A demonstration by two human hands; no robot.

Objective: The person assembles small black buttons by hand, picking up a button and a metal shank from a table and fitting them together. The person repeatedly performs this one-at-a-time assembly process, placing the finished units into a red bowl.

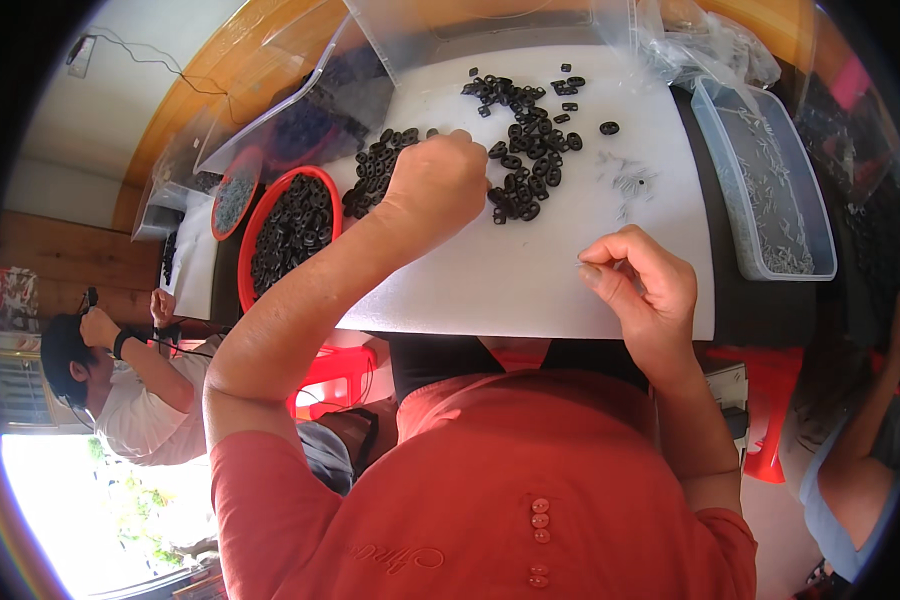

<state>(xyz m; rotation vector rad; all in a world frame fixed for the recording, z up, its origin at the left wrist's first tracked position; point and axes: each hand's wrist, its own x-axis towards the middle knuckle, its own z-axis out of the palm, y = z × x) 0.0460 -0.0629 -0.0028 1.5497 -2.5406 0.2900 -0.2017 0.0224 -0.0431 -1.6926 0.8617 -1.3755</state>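
My left hand [438, 180] is closed above the white work surface, between two groups of small black oval parts with holes. Its fingertips are turned away, so whatever they hold is hidden. One group of black parts [523, 190] lies just right of that hand; the other group [375, 165] lies to its left. Closer to the near edge, my right hand [650, 290] pinches thumb and forefinger together. A tiny pale, thin pin shows at their tips. Beyond the right hand, a loose scatter of thin silvery pins [628, 180] lies on the white sheet [450, 300].
A red-rimmed bowl [246, 262] full of black parts stands at left, with a smaller bowl of pins [233, 200] behind it. A clear plastic tub [820, 240] with pins is at right. Plastic bags [705, 50] lie at the back. Other people sit left and right.
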